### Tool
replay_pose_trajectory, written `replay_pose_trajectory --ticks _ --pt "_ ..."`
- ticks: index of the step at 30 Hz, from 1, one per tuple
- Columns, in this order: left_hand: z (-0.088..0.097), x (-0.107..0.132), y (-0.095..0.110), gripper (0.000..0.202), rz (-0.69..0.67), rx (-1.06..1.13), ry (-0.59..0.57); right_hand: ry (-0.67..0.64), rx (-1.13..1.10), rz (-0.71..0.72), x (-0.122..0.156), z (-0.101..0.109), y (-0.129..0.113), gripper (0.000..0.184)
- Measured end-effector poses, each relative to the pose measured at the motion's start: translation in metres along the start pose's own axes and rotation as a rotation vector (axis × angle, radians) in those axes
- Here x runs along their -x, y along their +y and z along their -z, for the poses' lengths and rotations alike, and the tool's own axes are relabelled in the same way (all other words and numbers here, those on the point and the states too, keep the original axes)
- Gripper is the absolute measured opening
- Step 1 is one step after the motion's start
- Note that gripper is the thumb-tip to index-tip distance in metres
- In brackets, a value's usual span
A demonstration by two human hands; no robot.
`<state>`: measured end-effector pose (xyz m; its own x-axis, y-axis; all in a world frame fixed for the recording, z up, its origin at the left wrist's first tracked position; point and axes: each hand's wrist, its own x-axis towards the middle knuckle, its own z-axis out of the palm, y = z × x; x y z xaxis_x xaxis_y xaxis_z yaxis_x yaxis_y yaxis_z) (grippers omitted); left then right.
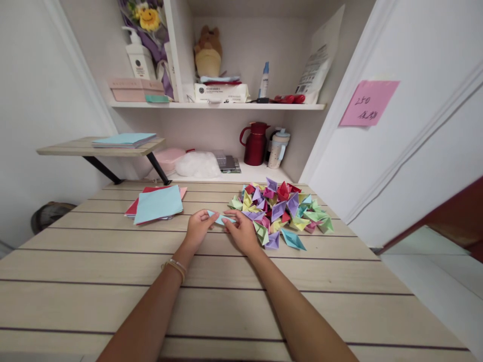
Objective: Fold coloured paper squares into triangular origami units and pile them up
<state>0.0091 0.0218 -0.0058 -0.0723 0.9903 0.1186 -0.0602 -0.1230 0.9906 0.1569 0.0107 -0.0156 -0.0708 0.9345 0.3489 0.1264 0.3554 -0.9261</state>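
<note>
Between my two hands is a small folded piece of light blue paper (pixel 218 217), held just above the wooden table. My left hand (pixel 199 229) pinches its left end between thumb and fingers. The right end is gripped by my right hand (pixel 241 231), thumb in front. Close by on the right lies a heap of folded paper boats (pixel 279 208) in purple, green, yellow, red and blue. One blue paper boat (pixel 293 240) rests at the heap's front edge. To the left lies a stack of coloured paper sheets (pixel 158 205), a light blue one on top.
A small raised shelf (pixel 75 146) at the left bears more blue paper (pixel 124 140). Behind the table, a red jug (pixel 255 144), a cup with a handle (pixel 278 149) and a white plastic bag (pixel 198 165) stand in a cabinet. A pink note (pixel 370 103) hangs at the right.
</note>
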Motion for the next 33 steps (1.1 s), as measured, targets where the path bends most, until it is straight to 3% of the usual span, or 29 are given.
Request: replay_pose_trajectory --ticks 5,9,11,16,19,23,25,27,29,33 --pt "0.002 -0.003 -0.005 0.055 -0.015 0.053 -0.052 -0.111 -0.041 0.123 -0.003 0.003 0.005 0.037" --pt "0.002 -0.002 -0.011 0.064 -0.049 -0.003 -0.147 0.061 0.131 0.103 -0.004 0.005 0.011 0.034" --pt "0.004 -0.001 -0.011 0.066 -0.111 -0.086 -0.137 0.137 0.202 0.084 -0.004 0.006 0.012 0.037" --pt "0.016 -0.001 0.001 0.046 -0.432 -0.492 0.076 0.207 0.311 0.125 -0.003 0.009 0.011 0.042" --pt "0.022 0.001 0.012 0.034 -0.578 -0.764 0.336 0.209 0.39 0.197 -0.002 0.01 0.008 0.039" --pt "0.025 0.005 0.018 0.034 -0.509 -1.047 0.624 0.103 0.351 0.297 0.001 0.009 0.003 0.035" --pt "0.027 0.005 0.016 0.043 -0.464 -1.141 0.645 -0.066 0.241 0.315 0.002 0.006 0.002 0.038" --pt "0.032 0.003 0.013 0.046 -0.443 -1.202 0.608 -0.23 0.108 0.245 0.003 0.003 0.004 0.048" --pt "0.041 0.0 0.01 0.034 -0.402 -1.216 0.613 -0.208 -0.014 0.132 0.001 0.001 0.009 0.058" --pt "0.059 -0.004 0.011 0.02 -0.341 -1.186 0.698 0.004 -0.199 -0.06 -0.008 0.005 0.023 0.062"
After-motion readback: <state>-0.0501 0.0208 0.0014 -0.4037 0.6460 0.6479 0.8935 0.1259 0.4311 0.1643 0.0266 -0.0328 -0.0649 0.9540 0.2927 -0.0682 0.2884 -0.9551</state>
